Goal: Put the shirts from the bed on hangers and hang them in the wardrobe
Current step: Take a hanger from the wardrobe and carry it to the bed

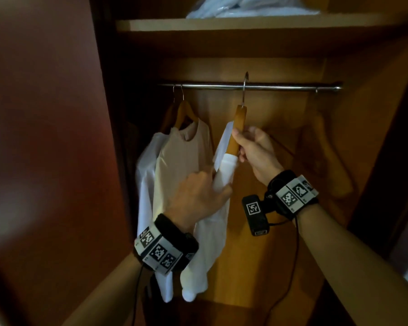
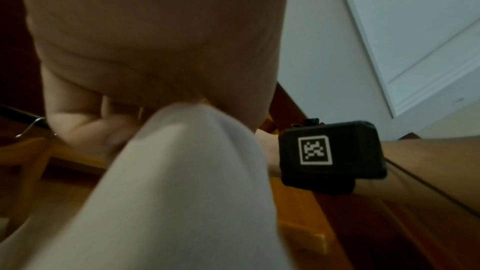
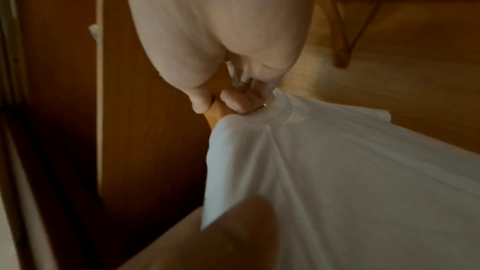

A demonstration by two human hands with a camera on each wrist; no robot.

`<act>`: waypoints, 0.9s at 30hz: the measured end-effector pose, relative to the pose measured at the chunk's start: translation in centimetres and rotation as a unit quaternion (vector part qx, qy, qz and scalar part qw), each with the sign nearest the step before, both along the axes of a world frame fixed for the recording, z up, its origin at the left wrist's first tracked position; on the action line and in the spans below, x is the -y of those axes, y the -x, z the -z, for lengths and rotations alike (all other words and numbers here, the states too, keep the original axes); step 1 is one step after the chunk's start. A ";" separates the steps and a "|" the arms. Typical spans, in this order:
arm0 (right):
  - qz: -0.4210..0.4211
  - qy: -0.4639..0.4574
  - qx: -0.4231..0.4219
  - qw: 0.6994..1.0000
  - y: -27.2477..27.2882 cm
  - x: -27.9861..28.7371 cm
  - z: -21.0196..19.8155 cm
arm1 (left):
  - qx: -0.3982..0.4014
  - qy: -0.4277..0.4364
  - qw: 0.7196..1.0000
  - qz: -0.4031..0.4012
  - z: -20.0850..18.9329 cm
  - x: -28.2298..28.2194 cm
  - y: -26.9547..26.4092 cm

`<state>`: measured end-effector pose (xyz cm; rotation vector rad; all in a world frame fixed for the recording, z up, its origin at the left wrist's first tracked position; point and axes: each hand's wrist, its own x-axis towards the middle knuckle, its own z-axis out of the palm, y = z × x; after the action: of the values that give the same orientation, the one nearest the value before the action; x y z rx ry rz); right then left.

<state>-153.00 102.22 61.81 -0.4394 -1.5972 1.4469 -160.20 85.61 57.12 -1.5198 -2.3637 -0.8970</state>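
A white shirt [image 1: 212,222] hangs on a wooden hanger [image 1: 238,123] whose metal hook sits at the wardrobe rail [image 1: 280,87]. My right hand [image 1: 250,147] grips the hanger's arm just above the shirt's collar; the right wrist view shows fingers and thumb [image 3: 200,100] curled round the wood beside the shirt [image 3: 337,171]. My left hand [image 1: 198,196] holds the shirt's shoulder fabric below; in the left wrist view the white cloth [image 2: 168,182] runs out of its curled fingers [image 2: 78,128].
A beige shirt [image 1: 181,161] and another white one [image 1: 146,184] hang on hangers at the rail's left. An empty wooden hanger [image 1: 327,149] hangs at the right. A shelf [image 1: 222,24] above holds pale bundled fabric. The dark wardrobe door [image 1: 45,137] stands left.
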 end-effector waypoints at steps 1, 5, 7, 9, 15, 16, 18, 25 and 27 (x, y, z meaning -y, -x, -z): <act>0.003 -0.005 0.003 1.000 1.1 -1.0 -0.2 | -0.012 -0.009 1.000 -0.006 -0.2 -0.9 0.9; -0.006 -0.013 0.005 1.000 4.8 -4.7 -1.0 | -0.021 -0.013 0.999 -0.036 -0.7 -4.5 3.5; -0.008 -0.020 0.003 1.000 6.3 -6.4 -1.3 | -0.019 -0.025 0.998 -0.048 -0.9 -6.2 4.5; -0.012 -0.019 -0.006 1.000 7.7 -8.1 -1.7 | -0.023 -0.037 0.997 -0.066 -1.2 -7.7 5.2; -0.044 -0.015 0.001 0.999 10.7 -11.5 -2.6 | -0.006 -0.066 0.993 -0.101 -1.6 -10.9 6.0; -0.047 -0.013 0.001 0.999 11.1 -11.8 -2.7 | -0.005 -0.068 0.992 -0.104 -1.7 -11.3 6.2; -0.047 -0.019 0.000 0.999 12.0 -12.3 -2.8 | 0.000 -0.078 0.991 -0.107 -1.9 -11.7 6.6; -0.042 -0.027 -0.003 0.999 13.9 -12.2 -3.1 | -0.006 -0.089 0.990 -0.106 -1.9 -11.3 7.9; -0.040 -0.020 0.003 0.999 14.1 -12.1 -3.0 | -0.005 -0.093 0.990 -0.104 -2.1 -10.9 8.2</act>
<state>-167.08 114.36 64.86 -0.3597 -1.6622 1.4725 -168.42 96.50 59.21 -1.1814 -2.3030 -1.0220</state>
